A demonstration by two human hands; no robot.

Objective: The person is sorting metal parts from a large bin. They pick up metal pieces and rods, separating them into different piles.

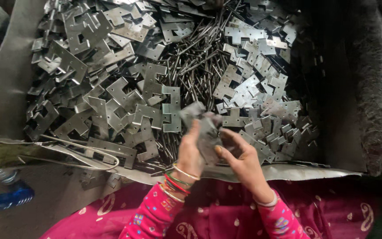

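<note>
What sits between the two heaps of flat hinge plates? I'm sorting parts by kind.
In the head view, a band of thin metal pins runs between the left plates and the right plates.

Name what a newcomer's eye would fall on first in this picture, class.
A big heap of flat metal hinge plates fills the upper frame, with a band of thin metal pins through its middle. Low at centre, the left hand and right hand together hold a blurred metal piece over bright pink clothing.
</note>
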